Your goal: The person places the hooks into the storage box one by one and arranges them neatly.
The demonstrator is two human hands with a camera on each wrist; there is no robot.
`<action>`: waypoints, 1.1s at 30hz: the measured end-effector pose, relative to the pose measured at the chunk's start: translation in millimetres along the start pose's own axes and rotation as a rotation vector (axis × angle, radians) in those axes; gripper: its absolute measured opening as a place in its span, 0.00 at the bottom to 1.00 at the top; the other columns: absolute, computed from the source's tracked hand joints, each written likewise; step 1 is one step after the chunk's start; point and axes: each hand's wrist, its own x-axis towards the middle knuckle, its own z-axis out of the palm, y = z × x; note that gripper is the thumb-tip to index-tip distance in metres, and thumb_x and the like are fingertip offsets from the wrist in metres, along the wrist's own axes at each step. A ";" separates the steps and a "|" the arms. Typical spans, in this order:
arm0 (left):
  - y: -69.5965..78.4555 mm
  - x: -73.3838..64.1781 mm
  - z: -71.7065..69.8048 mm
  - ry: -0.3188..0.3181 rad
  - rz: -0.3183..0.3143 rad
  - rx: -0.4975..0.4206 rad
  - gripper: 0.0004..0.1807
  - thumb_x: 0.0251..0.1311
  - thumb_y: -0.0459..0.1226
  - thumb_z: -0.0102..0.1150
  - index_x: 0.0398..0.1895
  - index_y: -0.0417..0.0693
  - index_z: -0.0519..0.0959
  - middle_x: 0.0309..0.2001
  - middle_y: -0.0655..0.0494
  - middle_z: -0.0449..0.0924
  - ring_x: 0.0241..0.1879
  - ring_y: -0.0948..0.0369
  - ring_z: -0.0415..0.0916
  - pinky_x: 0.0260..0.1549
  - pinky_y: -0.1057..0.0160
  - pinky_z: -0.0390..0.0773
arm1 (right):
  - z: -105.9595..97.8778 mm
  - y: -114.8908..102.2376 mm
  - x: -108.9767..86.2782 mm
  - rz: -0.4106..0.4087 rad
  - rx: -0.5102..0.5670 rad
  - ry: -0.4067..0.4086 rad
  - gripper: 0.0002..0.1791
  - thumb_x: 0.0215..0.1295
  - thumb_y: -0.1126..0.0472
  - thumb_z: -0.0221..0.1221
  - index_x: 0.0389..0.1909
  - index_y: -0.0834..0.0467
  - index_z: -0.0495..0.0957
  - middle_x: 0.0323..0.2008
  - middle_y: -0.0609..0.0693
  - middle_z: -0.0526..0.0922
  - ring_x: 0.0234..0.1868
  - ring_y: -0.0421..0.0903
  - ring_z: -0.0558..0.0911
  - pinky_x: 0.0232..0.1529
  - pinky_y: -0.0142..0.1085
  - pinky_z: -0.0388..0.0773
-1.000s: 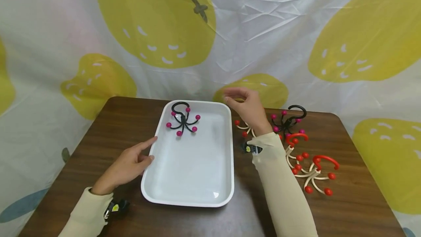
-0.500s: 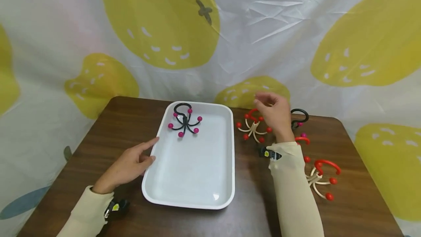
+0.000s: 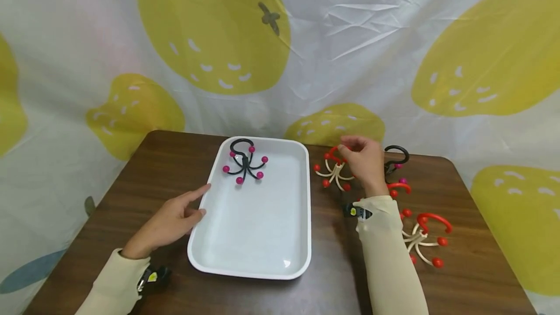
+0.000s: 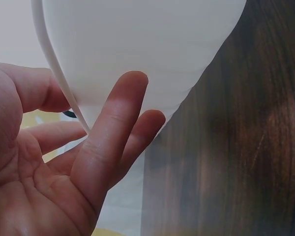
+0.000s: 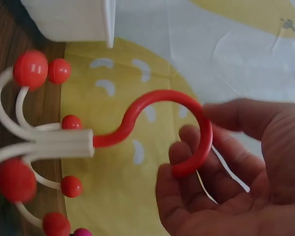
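Observation:
My right hand [image 3: 366,162] has its thumb and fingers around the red hook of a cream hook hanger [image 3: 336,175] with red ball tips. In the right wrist view the thumb [image 5: 243,117] touches the outside of the red hook [image 5: 162,96], with the fingers curled behind and below it. Along the left side of a white tray [image 3: 249,227], my left hand [image 3: 168,220] rests with outstretched index finger and thumb at the rim; other fingertips [image 4: 132,81] lie against its outer wall. A black hook hanger [image 3: 245,164] with magenta balls lies at the tray's far end.
Right of my right arm stands another cream hook hanger [image 3: 417,237] with a red hook. Partly hidden behind the arm are a further red hook [image 3: 400,187] and a black hook hanger [image 3: 398,150]. A fruit-patterned cloth [image 3: 240,111] hangs behind the wooden table [image 3: 157,169].
My right hand has moved right from beyond the tray's far right corner, then down onto the cream hanger's red hook. The left hand has stayed at the tray's side.

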 end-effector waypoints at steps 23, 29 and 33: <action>0.4 -1.5 0.8 0.009 -0.007 -0.021 0.35 0.76 0.35 0.59 0.83 0.48 0.62 0.72 0.29 0.70 0.52 0.51 0.89 0.37 0.63 0.89 | -10.3 -4.3 -2.3 -0.018 0.002 -0.019 0.13 0.69 0.59 0.67 0.50 0.58 0.90 0.31 0.39 0.85 0.32 0.37 0.79 0.29 0.29 0.75; -2.2 -1.2 0.6 0.006 -0.004 -0.011 0.35 0.75 0.35 0.59 0.83 0.48 0.62 0.74 0.30 0.69 0.53 0.51 0.88 0.37 0.65 0.89 | -13.4 -17.4 -3.3 -0.017 0.035 0.002 0.13 0.68 0.59 0.68 0.49 0.59 0.90 0.30 0.37 0.87 0.31 0.35 0.80 0.30 0.27 0.76; -2.4 -1.1 0.2 0.005 -0.012 -0.022 0.35 0.75 0.35 0.59 0.83 0.49 0.62 0.71 0.30 0.72 0.49 0.53 0.89 0.36 0.63 0.89 | -13.7 -26.5 -3.9 -0.032 0.034 0.002 0.13 0.69 0.58 0.68 0.50 0.57 0.91 0.33 0.41 0.88 0.32 0.36 0.79 0.29 0.28 0.75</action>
